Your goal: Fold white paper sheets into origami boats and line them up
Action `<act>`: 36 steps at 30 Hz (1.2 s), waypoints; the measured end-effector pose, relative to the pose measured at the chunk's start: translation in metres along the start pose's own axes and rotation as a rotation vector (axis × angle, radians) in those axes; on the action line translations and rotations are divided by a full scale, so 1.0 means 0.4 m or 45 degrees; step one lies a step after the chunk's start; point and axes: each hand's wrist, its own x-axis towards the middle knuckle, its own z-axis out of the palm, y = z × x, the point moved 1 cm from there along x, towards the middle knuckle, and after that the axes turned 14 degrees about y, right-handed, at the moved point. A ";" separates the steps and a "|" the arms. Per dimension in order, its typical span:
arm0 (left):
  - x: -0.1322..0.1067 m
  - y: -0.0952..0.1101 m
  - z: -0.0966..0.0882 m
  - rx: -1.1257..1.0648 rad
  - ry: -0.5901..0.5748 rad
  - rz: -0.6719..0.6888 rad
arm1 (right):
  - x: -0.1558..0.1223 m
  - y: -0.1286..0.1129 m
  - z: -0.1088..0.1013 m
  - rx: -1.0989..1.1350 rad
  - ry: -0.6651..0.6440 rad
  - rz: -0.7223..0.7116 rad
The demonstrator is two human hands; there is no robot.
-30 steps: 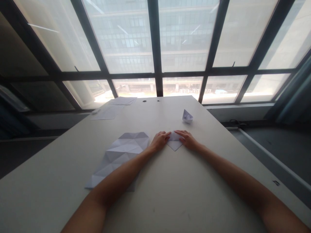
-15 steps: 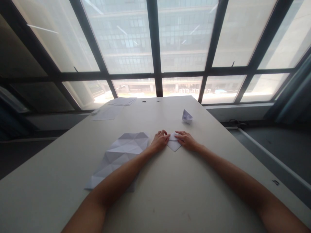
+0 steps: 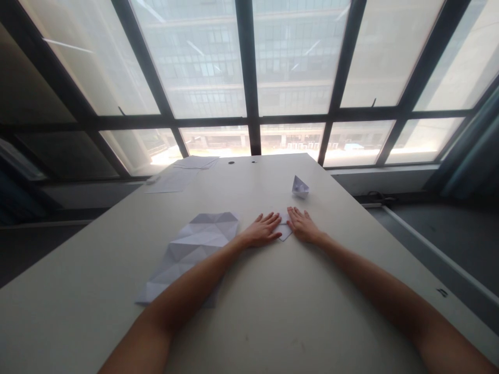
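Note:
A small piece of folded white paper (image 3: 285, 232) lies flat on the white table (image 3: 265, 306), its lower corner pointing toward me. From the left, my left hand (image 3: 262, 230) rests on it with flat, outstretched fingers. My right hand (image 3: 303, 225) presses its right side, palm down, fingers extended. Both hands cover much of the paper, so only its middle shows. Just beyond my right hand stands a folded paper boat (image 3: 300, 187). A large creased sheet of paper (image 3: 200, 236) lies to the left, partly under my left forearm.
Flat paper sheets (image 3: 171, 181) lie at the table's far left. Near the far edge is a small dark round object (image 3: 231, 162). A small dark mark (image 3: 442, 292) shows by the right edge. Tall framed windows (image 3: 292, 62) stand behind the table.
My fingers, bent at the paper's edges before, now lie flat across it. The folded paper has shifted slightly right. The boat and the creased sheet have stayed put.

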 end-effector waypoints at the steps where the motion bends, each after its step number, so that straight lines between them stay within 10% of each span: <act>1: 0.000 0.002 -0.003 0.000 -0.001 0.004 | -0.001 -0.004 -0.004 0.009 0.024 -0.002; 7: 0.000 0.007 -0.012 -0.028 0.044 0.033 | -0.005 -0.025 -0.016 0.143 -0.021 -0.316; 36: 0.002 -0.015 0.015 0.158 0.075 -0.401 | 0.006 0.012 0.013 -0.010 -0.094 0.105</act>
